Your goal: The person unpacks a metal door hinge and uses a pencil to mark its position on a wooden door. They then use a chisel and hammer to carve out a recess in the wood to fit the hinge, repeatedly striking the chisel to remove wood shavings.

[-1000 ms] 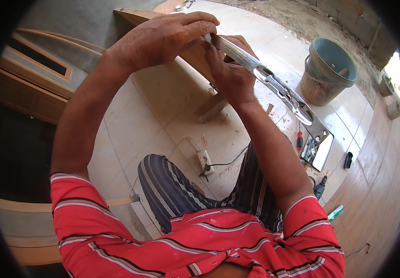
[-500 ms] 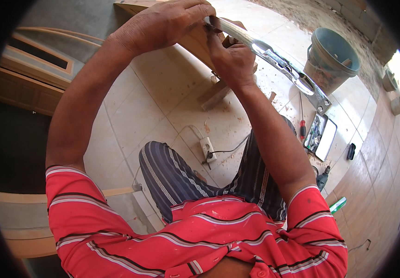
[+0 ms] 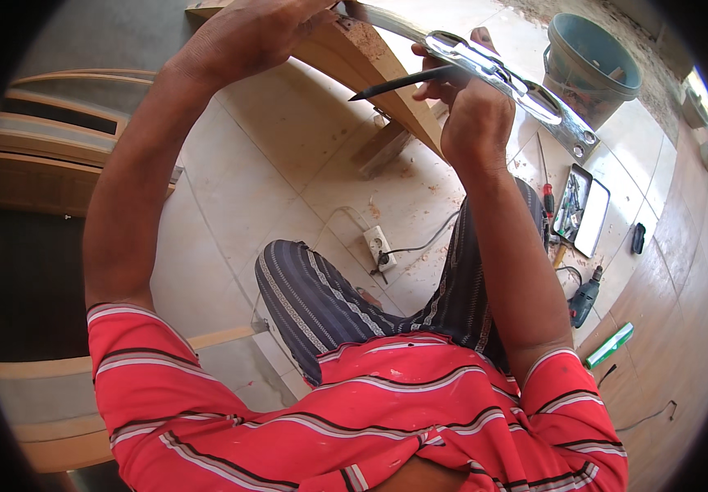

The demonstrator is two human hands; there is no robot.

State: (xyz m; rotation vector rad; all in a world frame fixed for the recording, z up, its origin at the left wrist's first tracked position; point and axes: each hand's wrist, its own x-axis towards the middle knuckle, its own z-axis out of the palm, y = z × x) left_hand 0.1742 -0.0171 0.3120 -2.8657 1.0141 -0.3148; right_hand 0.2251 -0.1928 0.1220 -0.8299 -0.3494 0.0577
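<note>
The right hand (image 3: pixel 479 119), clamped on a dark pencil (image 3: pixel 395 84), has drawn back beneath the chrome door-handle plate (image 3: pixel 485 67), whose end the left hand (image 3: pixel 251 33), grip unclear to me, apparently steadies alone.

Long plate (image 3: pixel 489 70) running from by the left hand (image 3: pixel 255 39) to above the right hand (image 3: pixel 479 125), pencil (image 3: pixel 399 84) in the right hand, plank (image 3: pixel 354 59) beneath, bucket (image 3: pixel 577 92) at far right, open case (image 3: pixel 593 220) on the floor (image 3: pixel 231 197), drill (image 3: pixel 585 297) nearer, socket block (image 3: pixel 377 242) left.

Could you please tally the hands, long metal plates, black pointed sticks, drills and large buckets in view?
Hands: 2, left hand and right hand
Long metal plate: 1
Black pointed stick: 1
Drill: 1
Large bucket: 1
Total: 6
</note>
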